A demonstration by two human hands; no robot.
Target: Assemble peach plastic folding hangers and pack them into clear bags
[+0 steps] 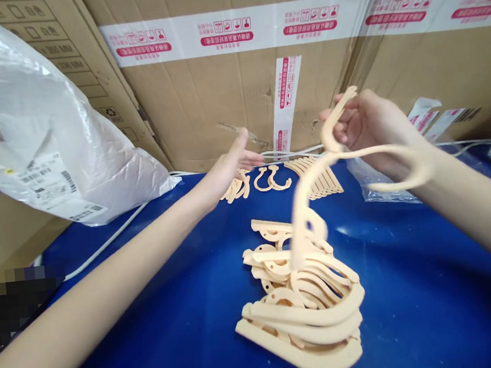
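A cream plastic folding clothes hanger [305, 192] hangs in the air, its arms spread and slightly blurred. My right hand [375, 123] is closed around it near its centre, at the back right. My left hand [230, 171] is open, fingers stretched and thumb up, over several small curved cream pieces [242, 187] that it partly hides. Two loose hooks [273, 179] lie just right of those pieces. Behind the held hanger, a neat row of flat cream arms [326, 182] lies side by side. A heap of folded hangers [303, 318] rests in the front middle.
Blue sheeting [168, 327] covers the table. Large cardboard boxes [201, 95] stand along its back edge. At the left leans a full white plastic bag [59, 121]. A white cable [107, 245] runs below it. Clear plastic film [377, 185] lies beneath my right forearm.
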